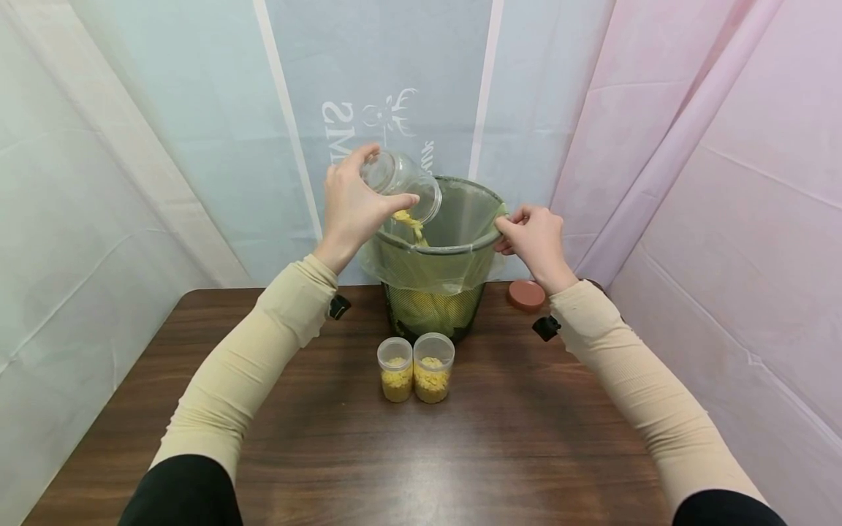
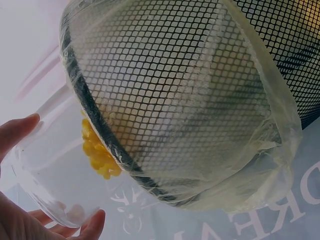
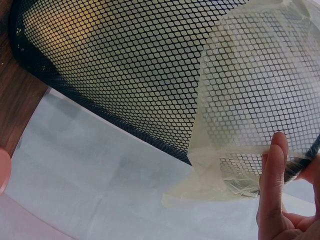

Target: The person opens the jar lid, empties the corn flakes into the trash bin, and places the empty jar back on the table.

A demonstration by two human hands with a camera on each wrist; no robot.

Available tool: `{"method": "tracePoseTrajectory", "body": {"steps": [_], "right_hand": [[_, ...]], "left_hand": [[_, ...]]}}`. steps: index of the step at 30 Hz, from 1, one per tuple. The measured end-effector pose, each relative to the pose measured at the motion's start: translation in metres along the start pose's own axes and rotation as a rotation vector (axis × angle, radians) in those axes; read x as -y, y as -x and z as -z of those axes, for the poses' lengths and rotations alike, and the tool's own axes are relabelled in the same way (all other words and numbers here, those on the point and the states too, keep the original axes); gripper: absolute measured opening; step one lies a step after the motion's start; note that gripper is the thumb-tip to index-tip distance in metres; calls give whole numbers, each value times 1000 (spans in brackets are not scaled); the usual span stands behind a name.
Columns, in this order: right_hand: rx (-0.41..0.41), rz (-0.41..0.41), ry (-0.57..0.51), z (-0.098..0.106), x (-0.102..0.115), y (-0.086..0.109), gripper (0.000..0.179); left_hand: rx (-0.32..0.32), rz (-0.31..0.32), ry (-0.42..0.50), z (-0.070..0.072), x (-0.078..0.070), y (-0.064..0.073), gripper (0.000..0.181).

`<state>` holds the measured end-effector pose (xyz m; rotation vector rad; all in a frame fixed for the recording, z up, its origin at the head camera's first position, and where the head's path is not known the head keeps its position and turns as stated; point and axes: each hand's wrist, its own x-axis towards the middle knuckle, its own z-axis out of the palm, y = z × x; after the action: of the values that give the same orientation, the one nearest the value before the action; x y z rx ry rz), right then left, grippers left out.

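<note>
My left hand (image 1: 351,204) grips a clear jar (image 1: 391,173) between thumb and fingers, tilted with its mouth over the bin's left rim. Yellow pieces (image 1: 409,220) spill from the mouth into the bin; in the left wrist view a clump of yellow pieces (image 2: 97,155) shows just behind the rim. The dark mesh bin (image 1: 430,310) stands upright on the table, lined with a translucent bag (image 1: 421,269) folded over its edge. On the right side, my right hand (image 1: 536,237) pinches the rim and liner, fingers (image 3: 274,180) outside the mesh. Yellow shows through the bin's lower wall.
Two small clear jars, a left one (image 1: 396,381) and a right one (image 1: 432,381), stand side by side before the bin, partly filled with yellow pieces. A reddish-brown lid (image 1: 526,294) lies right of the bin on the wooden table (image 1: 316,438). Fabric curtains (image 1: 539,109) hang behind.
</note>
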<state>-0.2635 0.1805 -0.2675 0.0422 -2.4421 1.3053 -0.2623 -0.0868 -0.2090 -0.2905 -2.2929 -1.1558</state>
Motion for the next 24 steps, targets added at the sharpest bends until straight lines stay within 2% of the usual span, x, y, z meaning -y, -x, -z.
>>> {"method": "tracePoseTrajectory", "body": {"steps": [15, 24], "right_hand": [[-6, -1, 14, 0, -1, -1, 20], [-8, -3, 23, 1, -1, 0, 19]], "left_hand": [[1, -146, -50, -2, -6, 2, 88], [26, -192, -93, -4, -11, 5, 89]]}}
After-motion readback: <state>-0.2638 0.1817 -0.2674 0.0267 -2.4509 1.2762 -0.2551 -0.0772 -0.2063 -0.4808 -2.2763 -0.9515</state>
